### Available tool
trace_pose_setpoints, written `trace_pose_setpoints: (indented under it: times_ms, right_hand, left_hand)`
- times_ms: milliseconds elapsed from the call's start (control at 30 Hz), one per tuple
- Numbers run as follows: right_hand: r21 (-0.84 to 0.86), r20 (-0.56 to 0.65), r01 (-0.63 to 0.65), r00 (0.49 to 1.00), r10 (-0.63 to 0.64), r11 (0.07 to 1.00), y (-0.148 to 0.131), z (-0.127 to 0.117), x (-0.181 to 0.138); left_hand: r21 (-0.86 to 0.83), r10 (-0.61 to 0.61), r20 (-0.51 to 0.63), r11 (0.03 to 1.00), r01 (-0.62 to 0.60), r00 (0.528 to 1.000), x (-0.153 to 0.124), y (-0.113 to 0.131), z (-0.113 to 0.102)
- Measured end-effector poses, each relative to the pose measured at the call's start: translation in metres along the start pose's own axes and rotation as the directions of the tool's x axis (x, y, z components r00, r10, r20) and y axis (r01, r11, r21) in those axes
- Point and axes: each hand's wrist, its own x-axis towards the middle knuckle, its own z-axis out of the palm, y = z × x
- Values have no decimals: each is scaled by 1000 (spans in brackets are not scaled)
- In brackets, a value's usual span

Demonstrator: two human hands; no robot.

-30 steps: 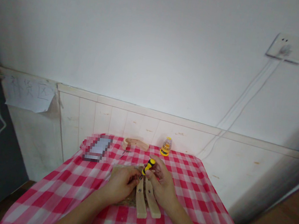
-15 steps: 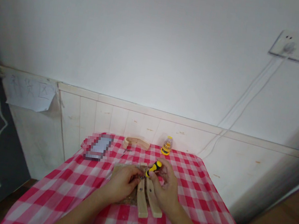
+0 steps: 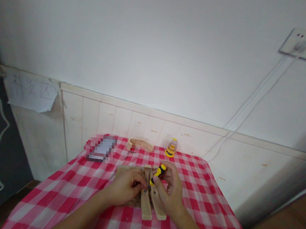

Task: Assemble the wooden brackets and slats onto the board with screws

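Observation:
My right hand [image 3: 171,193] is closed round a yellow-and-black screwdriver [image 3: 159,172], tilted with its tip pointing down and left. Below the tip lie two pale, curved wooden pieces side by side, a left wooden piece [image 3: 146,207] and a right wooden piece [image 3: 159,208]. Each has a dark screw or hole partway along. Bent fingers of my left hand [image 3: 125,188] pinch together by the dark fitting on the left piece; anything between them is too small to make out. A brownish, clear-wrapped flat block [image 3: 124,170] lies under the wooden pieces, partly hidden by my left hand.
Towards the wall, a red-and-white checked cloth [image 3: 71,190] carries a pixelated phone-like device [image 3: 102,148], another curved wooden piece [image 3: 140,144], a small thin metal item [image 3: 130,154] and a yellow-based clear bit container [image 3: 171,148]. White cables [image 3: 238,121] hang from a wall socket [image 3: 303,44].
The screwdriver's tip and my left fingertips have shifted slightly towards me, to the dark fitting on the left wooden piece. My right hand keeps its hold. The camera view has shifted a little.

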Motion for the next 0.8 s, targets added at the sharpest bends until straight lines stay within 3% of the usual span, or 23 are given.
trace_pose_setpoints:
  times_ms: [367,800]
  right_hand:
    - [80,152,-6,988,-6,997,-13,-4,7]
    - [-98,44,33,999,-29,995,-5,-2,6]
  left_hand:
    - [-11,14,-5,1000,-14,1000,1,-2,2]
    - [8,-9,30,1000,8,1000,0,-2,0]
